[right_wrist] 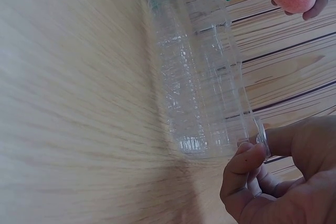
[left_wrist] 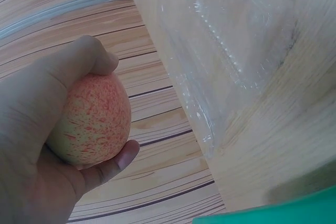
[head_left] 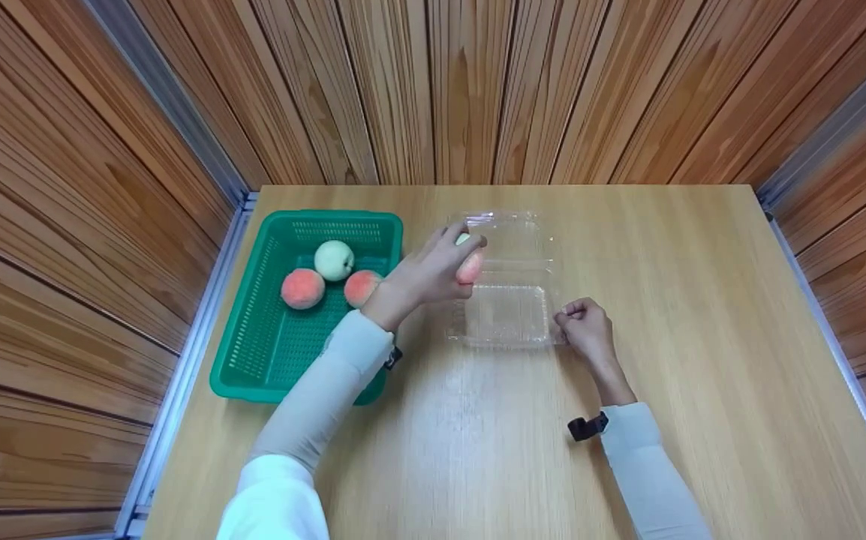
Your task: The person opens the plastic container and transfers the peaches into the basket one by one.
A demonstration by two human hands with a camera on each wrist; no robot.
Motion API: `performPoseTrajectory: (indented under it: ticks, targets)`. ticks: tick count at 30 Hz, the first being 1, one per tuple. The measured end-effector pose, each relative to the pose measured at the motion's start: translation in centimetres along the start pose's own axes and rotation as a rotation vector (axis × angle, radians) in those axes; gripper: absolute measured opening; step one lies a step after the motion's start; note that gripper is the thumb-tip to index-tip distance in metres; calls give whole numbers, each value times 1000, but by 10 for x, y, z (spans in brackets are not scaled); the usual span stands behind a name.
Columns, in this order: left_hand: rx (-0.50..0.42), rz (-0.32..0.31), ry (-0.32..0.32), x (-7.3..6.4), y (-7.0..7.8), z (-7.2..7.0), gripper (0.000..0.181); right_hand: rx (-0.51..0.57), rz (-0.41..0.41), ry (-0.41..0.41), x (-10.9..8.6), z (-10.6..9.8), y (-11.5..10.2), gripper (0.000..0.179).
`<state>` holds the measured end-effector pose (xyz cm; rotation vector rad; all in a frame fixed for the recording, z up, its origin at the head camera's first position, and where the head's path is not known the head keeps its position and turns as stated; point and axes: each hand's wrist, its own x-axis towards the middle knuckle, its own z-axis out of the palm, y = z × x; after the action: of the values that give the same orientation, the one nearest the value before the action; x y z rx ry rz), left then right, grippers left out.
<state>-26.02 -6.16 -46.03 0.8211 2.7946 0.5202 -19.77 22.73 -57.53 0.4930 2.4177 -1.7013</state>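
Observation:
My left hand (head_left: 433,268) grips a pink and pale peach (left_wrist: 97,119), its fingers and thumb curled round the fruit. It holds the peach in the air over the left side of an open clear plastic clamshell box (head_left: 509,313). My right hand (head_left: 587,327) pinches the near right corner of that box between thumb and fingers, as the right wrist view shows at the rim (right_wrist: 261,137). The box lies flat on the table with its lid (head_left: 512,236) folded back, away from me.
A green plastic basket (head_left: 249,330) stands to the left on the wooden table (head_left: 673,300). Inside are a pale green peach (head_left: 334,260) and two pink peaches, one at the left (head_left: 302,289) and one partly behind my left wrist. Wood-panelled walls (head_left: 470,90) enclose the table.

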Motion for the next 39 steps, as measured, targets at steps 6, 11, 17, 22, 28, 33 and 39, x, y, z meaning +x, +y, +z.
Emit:
performPoseTrajectory:
  ticks: [6, 11, 17, 22, 28, 33, 39]
  targets:
    - [13, 31, 35, -3, -2, 0, 75, -2, -3, 16, 0, 1, 1, 12]
    - [18, 51, 49, -5, -5, -1, 74, -3, 3, 14, 1, 1, 1, 12]
    - [26, 66, 59, -8, -8, -2, 71, 0, 18, 18, 0, 1, 1, 12]
    - [17, 56, 61, -12, -11, -2, 71, 7, 28, 20, 1, 1, 0, 12]
    - [14, 36, 52, -15, -14, -3, 72, 6, 23, 7, 1, 0, 0, 12]
    - [-3, 12, 37, -17, -15, -4, 74, -9, 16, 10, 1, -1, 0, 12]
    - [-10, -6, 29, -19, -17, -5, 74, -13, 26, 12, 2, -1, 0, 13]
